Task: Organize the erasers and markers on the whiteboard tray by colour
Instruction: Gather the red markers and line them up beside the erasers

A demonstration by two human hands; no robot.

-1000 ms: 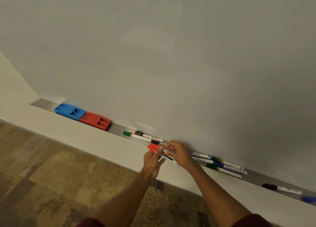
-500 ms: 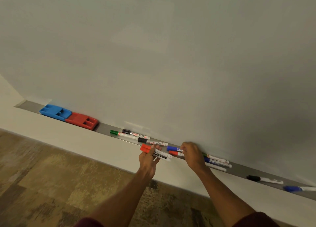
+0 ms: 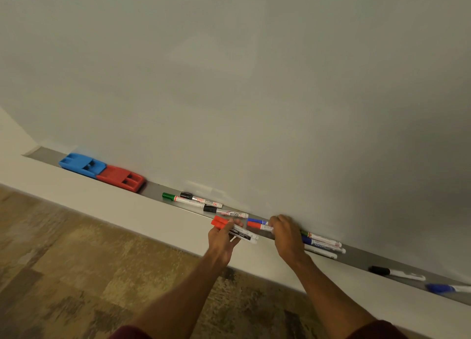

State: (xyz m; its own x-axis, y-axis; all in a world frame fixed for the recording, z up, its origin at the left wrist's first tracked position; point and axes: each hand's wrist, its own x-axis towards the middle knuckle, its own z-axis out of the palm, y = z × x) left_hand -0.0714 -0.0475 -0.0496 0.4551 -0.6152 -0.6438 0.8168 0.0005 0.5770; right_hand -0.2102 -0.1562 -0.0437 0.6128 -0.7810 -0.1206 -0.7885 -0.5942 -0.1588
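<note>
My left hand (image 3: 222,240) holds two red-capped markers (image 3: 230,228) just in front of the grey tray (image 3: 362,258). My right hand (image 3: 286,236) rests on the tray with its fingers on a red-capped marker (image 3: 258,225); a blue-capped marker (image 3: 256,221) lies just behind it. Further left lie a green marker (image 3: 178,198) and two black-capped ones (image 3: 201,199) (image 3: 224,212). A blue eraser (image 3: 81,164) and a red eraser (image 3: 121,178) touch at the tray's left end. Right of my hand lies a bunch of green and blue markers (image 3: 321,241).
A black marker (image 3: 395,272) and a blue marker (image 3: 446,288) lie apart at the tray's right end. The whiteboard (image 3: 229,83) fills the upper view. A white ledge (image 3: 127,211) runs below the tray, with patterned carpet (image 3: 63,275) under it.
My right hand slid right along the tray, uncovering a blue and a red marker. My left hand drew the two red markers slightly left, away from the tray.
</note>
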